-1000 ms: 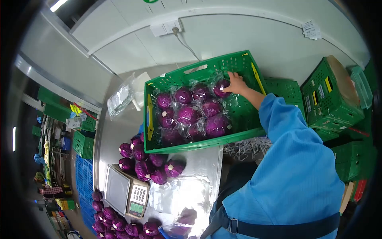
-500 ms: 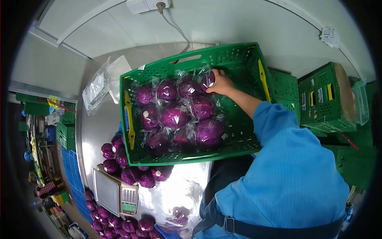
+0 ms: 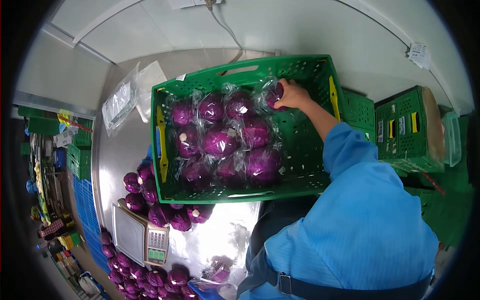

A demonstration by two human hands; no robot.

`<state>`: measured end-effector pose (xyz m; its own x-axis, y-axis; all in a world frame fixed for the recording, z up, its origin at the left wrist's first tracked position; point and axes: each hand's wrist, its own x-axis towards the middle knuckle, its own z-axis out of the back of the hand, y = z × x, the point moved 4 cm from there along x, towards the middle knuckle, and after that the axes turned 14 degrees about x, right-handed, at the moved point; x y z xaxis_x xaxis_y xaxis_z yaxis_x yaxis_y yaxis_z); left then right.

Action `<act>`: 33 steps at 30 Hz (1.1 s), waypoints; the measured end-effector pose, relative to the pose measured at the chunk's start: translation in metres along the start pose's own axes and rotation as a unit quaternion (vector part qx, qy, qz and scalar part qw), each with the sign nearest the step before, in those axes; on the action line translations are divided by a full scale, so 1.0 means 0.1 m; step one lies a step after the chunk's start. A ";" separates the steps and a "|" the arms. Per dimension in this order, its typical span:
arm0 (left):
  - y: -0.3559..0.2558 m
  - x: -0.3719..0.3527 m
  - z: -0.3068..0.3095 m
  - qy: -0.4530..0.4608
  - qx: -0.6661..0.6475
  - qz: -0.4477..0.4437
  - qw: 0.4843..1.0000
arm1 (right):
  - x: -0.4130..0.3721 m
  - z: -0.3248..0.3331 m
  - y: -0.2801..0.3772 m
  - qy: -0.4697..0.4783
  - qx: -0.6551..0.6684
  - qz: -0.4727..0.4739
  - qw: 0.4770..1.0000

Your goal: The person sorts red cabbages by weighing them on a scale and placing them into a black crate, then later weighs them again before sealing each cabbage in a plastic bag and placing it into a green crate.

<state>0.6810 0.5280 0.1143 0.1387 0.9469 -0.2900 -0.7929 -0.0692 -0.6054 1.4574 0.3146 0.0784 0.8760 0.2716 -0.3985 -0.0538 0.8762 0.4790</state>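
Note:
My right hand point(image 3: 292, 95) is closed around a purple cabbage point(image 3: 274, 95) in clear plastic, inside the green crate point(image 3: 240, 196). Its thumb is on the lower side and its fingers on the upper side. To the left of this hand, several plastic-wrapped purple cabbages point(image 3: 220, 140) sit in rows, filling the left and middle of the crate. The held cabbage is at the right end of the top row, with a small gap beside its neighbour. My left hand does not show.
Loose purple cabbages point(image 3: 160, 214) lie left of and below the crate on the metal table point(image 3: 120, 155), near a scale point(image 3: 156, 244). Plastic bags point(image 3: 120, 106) lie at the upper left. Green crates point(image 3: 400, 125) are stacked at the right. More cabbages point(image 3: 145, 280) are at the bottom.
My right hand has moved slightly right with the cabbage, which now stands a little apart from the one on its left. The loose cabbages and scale appear shifted slightly left with the view.

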 end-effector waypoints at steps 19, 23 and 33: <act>0.09 -0.13 0.02 -0.035 -0.022 -0.043 0.998 | 0.00 0.01 0.12 -0.103 -0.162 0.118 0.974; 0.09 -0.16 -0.01 -0.038 -0.023 -0.046 0.998 | -0.17 -0.13 0.65 -0.110 -0.075 0.329 0.935; 0.13 -0.26 -0.05 -0.040 -0.045 -0.040 0.997 | 0.26 -0.92 1.21 0.059 -0.045 0.157 0.985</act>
<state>0.6695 0.5005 0.1103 0.1477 0.9725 -0.1799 -0.7249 -0.0173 -0.6887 1.4299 0.4638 0.0542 0.7472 0.5750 -0.3332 -0.3605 0.7719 0.5236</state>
